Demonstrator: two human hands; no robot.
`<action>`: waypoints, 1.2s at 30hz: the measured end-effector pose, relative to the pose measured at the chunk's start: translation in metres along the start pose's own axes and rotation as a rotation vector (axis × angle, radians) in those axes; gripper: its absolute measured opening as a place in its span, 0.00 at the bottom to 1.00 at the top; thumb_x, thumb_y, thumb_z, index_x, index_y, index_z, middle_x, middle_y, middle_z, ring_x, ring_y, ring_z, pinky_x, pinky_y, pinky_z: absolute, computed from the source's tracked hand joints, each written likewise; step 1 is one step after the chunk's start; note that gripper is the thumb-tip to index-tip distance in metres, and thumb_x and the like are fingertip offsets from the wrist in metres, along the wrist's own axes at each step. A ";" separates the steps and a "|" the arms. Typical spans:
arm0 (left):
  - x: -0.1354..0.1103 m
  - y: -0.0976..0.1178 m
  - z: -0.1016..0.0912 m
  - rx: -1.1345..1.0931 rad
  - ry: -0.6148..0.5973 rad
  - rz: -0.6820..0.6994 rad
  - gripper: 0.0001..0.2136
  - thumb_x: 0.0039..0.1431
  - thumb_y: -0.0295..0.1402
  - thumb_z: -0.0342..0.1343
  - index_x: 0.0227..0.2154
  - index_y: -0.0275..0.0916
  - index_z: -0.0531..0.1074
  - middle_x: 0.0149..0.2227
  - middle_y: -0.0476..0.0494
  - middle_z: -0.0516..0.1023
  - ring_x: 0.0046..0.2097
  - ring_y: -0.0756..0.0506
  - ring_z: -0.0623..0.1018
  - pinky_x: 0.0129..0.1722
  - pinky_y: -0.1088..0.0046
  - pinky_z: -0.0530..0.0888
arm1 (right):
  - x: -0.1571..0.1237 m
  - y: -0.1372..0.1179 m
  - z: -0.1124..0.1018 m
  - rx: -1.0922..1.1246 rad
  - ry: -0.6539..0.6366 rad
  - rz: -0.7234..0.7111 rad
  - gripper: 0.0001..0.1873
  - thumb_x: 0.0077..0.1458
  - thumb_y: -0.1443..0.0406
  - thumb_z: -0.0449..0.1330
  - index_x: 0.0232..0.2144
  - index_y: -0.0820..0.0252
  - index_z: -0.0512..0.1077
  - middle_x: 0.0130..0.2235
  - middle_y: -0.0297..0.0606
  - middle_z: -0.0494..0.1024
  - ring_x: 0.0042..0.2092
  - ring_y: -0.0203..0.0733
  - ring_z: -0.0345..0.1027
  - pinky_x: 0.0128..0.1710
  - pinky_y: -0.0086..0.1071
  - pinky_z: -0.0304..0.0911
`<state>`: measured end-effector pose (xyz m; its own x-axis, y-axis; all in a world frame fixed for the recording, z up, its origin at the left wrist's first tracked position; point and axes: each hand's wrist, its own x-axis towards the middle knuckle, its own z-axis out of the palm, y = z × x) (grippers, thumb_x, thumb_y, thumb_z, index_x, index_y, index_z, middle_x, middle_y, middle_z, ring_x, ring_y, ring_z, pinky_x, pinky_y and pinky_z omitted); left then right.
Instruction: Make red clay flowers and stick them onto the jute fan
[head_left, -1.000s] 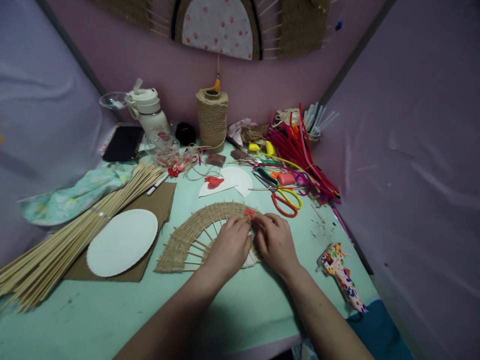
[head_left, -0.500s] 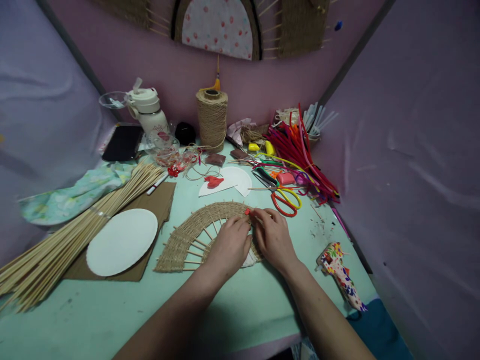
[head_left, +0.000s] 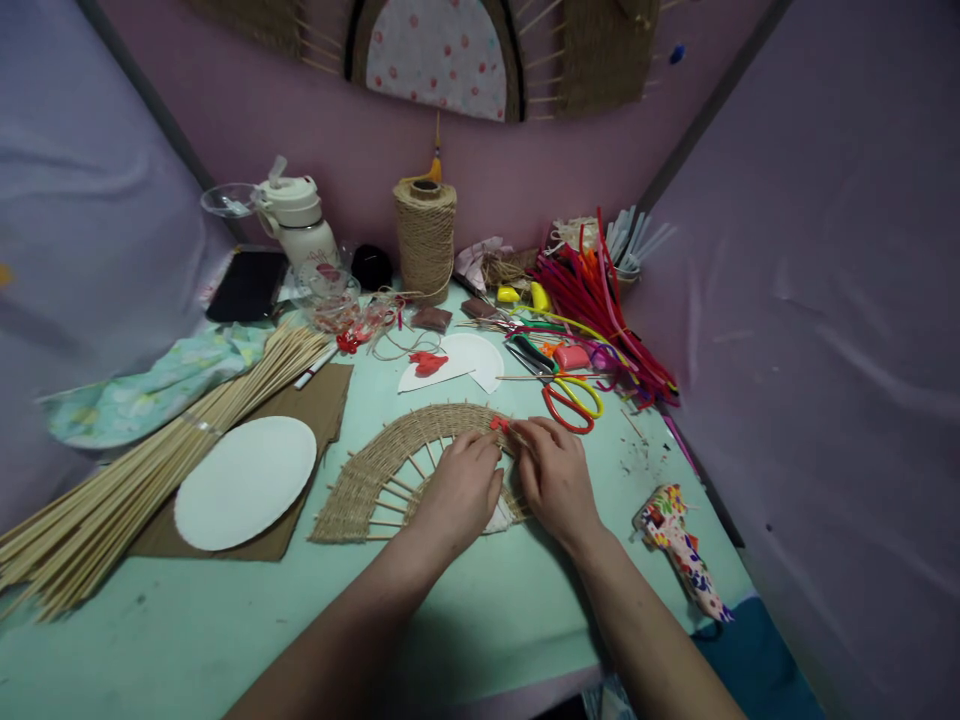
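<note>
At the middle of a desk covered in pale mint-green sheeting (head_left: 187, 650), well in from its left and right edges, a pair of bare hands works over a half-round fan of tan woven cord on thin pale wooden sticks (head_left: 375, 455). By our reading, the weaving is largely finished and the trimming is only begun: the outer band runs unbroken along the arc we can see, while a small, irregular red piece (head_left: 499, 425) sits at its upper rim, and we cannot tell whether it is fastened. A larger, lobed red piece (head_left: 429, 364) lies off the fan, towards the desk's back edge, on a white paper cutout (head_left: 469, 352), and we take it as possibly left to add. The left hand (head_left: 461, 480) lies over the fan, fingers together and slightly bent; the right hand (head_left: 556, 475) curls its fingers beside the small red piece, though we cannot tell whether they pinch it. The fan lies flat, its straight side facing the desk's front edge, with bare spokes between the outer band and a narrower inner one. A white patch (head_left: 499, 518) shows near its centre, mostly hidden from us by the hands.
</note>
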<state>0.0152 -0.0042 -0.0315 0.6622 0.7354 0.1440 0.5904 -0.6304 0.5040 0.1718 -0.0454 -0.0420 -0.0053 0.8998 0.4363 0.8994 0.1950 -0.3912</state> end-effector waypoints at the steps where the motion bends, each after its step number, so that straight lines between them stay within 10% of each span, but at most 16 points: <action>1: 0.000 0.000 0.000 0.002 -0.002 0.001 0.08 0.62 0.25 0.48 0.38 0.36 0.72 0.49 0.39 0.76 0.54 0.40 0.70 0.56 0.57 0.69 | 0.000 0.000 0.001 -0.001 -0.019 0.002 0.18 0.61 0.70 0.50 0.52 0.60 0.68 0.46 0.45 0.76 0.52 0.48 0.65 0.49 0.42 0.61; 36: 0.000 -0.001 -0.002 -0.019 -0.051 -0.036 0.06 0.62 0.27 0.50 0.40 0.35 0.70 0.46 0.38 0.76 0.51 0.39 0.70 0.54 0.60 0.68 | 0.038 0.022 0.008 0.048 -0.271 0.000 0.06 0.59 0.70 0.59 0.32 0.57 0.76 0.34 0.38 0.75 0.39 0.44 0.65 0.40 0.36 0.61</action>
<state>0.0137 -0.0032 -0.0297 0.6635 0.7436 0.0822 0.6057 -0.5984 0.5245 0.1879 -0.0037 -0.0402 -0.1283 0.9702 0.2057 0.8777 0.2076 -0.4318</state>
